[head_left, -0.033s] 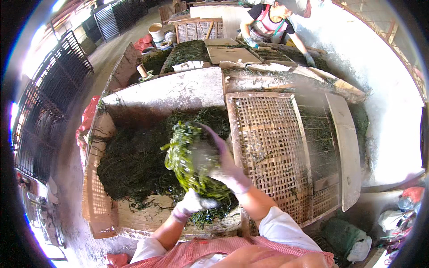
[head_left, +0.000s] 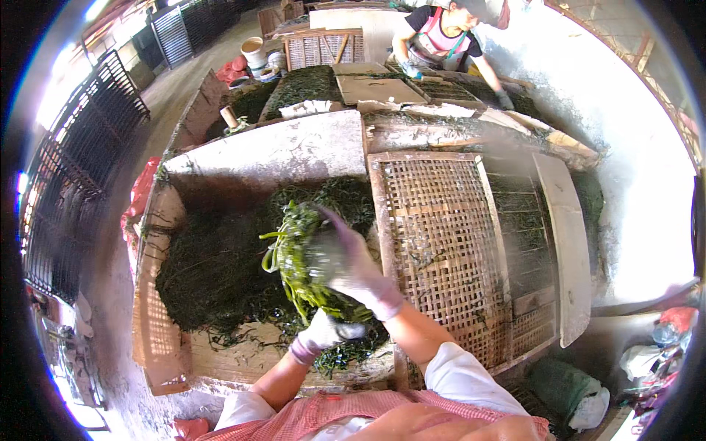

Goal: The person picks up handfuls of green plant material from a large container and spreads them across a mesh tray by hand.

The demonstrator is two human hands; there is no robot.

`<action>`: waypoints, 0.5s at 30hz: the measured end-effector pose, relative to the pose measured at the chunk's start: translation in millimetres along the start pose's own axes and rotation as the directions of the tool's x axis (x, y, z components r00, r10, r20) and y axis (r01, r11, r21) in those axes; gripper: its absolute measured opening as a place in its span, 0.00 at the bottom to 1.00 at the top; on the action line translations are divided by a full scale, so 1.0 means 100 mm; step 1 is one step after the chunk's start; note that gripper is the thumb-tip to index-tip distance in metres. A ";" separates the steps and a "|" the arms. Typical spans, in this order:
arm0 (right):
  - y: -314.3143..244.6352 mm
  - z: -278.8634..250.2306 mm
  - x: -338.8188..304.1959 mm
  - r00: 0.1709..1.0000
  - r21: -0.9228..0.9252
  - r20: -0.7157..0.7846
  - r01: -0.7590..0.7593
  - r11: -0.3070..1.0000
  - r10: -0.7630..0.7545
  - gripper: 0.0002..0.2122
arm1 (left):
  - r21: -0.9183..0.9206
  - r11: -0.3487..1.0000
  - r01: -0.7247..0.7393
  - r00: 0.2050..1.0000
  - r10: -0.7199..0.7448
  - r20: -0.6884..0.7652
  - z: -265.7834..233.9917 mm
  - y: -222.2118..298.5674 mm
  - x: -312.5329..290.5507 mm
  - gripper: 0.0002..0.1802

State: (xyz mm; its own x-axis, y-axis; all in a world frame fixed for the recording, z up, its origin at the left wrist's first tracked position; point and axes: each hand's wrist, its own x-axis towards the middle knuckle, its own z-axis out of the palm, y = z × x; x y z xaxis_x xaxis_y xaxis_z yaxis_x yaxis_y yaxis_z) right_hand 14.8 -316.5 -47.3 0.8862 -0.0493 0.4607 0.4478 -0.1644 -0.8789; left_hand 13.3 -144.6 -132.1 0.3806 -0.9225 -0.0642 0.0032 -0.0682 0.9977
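While both gloved hands meet at the frame's centre, the left hand point(head_left: 323, 334) grips from below and the right hand point(head_left: 353, 268) presses from above, fingers closed around a clump of wet green seaweed point(head_left: 298, 257). Beneath lies a dark seaweed heap point(head_left: 213, 272) inside a wooden-edged trough point(head_left: 158, 242); a woven bamboo tray point(head_left: 441, 242) borders it right of centre.

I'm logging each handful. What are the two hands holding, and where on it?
A clump of green seaweed strands. The right hand presses its upper right side; the left hand cups it from below.
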 end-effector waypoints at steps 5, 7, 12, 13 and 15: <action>0.58 0.01 -0.49 0.963 -0.590 0.149 -0.097 0.801 0.226 0.26 | -0.928 -0.101 0.359 0.927 0.155 0.342 0.39 -0.62 0.32 0.24; 1.00 -0.13 -0.90 0.866 -0.477 0.192 -0.329 0.815 0.461 0.20 | -0.673 0.592 0.443 0.839 -0.538 0.080 0.36 -0.78 0.17 0.20; 1.72 -0.14 -1.99 0.456 0.836 0.110 -0.523 0.166 0.883 0.22 | -0.769 0.324 0.550 0.734 -0.628 0.260 0.08 -1.27 -0.08 0.16; 1.67 -0.18 -1.99 0.592 0.581 0.014 -0.661 0.475 0.806 0.23 | -0.721 0.383 0.577 0.725 -0.646 0.237 0.07 -1.29 -0.10 0.16; 1.44 -0.24 -1.87 0.847 -0.146 0.020 -0.523 0.840 0.531 0.26 | -0.593 0.514 0.619 0.727 -0.660 0.187 -0.04 -0.92 0.08 0.16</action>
State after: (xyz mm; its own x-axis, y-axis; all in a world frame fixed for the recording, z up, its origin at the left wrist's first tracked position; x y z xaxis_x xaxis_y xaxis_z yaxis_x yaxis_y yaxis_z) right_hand -89.0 -354.4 -256.8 0.9909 -0.1093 -0.0792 -0.1051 -0.2563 -0.9609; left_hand 19.7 -144.1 -224.1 0.1020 -0.6969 -0.7099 0.7861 -0.3808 0.4869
